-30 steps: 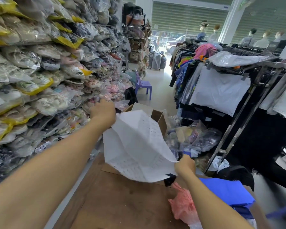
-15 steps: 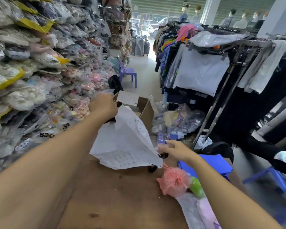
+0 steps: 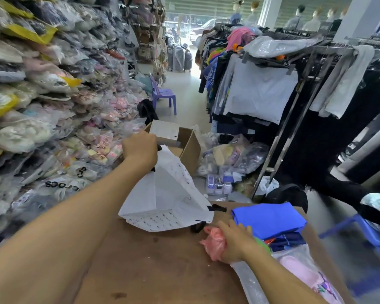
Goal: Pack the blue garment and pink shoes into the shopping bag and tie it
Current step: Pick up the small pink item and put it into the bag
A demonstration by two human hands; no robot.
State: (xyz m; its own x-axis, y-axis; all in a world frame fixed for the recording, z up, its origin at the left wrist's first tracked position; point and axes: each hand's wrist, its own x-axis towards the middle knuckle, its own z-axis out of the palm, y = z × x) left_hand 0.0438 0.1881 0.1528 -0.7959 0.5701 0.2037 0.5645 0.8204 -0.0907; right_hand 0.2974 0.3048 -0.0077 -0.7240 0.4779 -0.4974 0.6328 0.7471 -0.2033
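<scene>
A white printed shopping bag (image 3: 167, 194) with black handles hangs tilted over the brown table (image 3: 158, 266); my left hand (image 3: 140, 148) grips it at its upper corner. My right hand (image 3: 235, 242) is down on the table next to a crumpled pink plastic bag (image 3: 213, 243), fingers curled against it; whether it grips it is unclear. A folded blue garment (image 3: 268, 218) lies on the table just right of that hand. Pink shoes in a clear plastic wrap (image 3: 303, 275) lie at the near right, partly hidden by my right forearm.
A wall of bagged shoes (image 3: 42, 110) rises on the left. An open cardboard box (image 3: 184, 141) stands behind the table. Clothes racks (image 3: 294, 88) stand on the right, with bagged goods (image 3: 233, 159) on the floor. A purple plastic chair (image 3: 162, 93) stands in the aisle.
My right hand has let go of the bag's lower edge and dropped to the pink plastic bag on the table. The view has tilted down, showing the blue garment and the shoes.
</scene>
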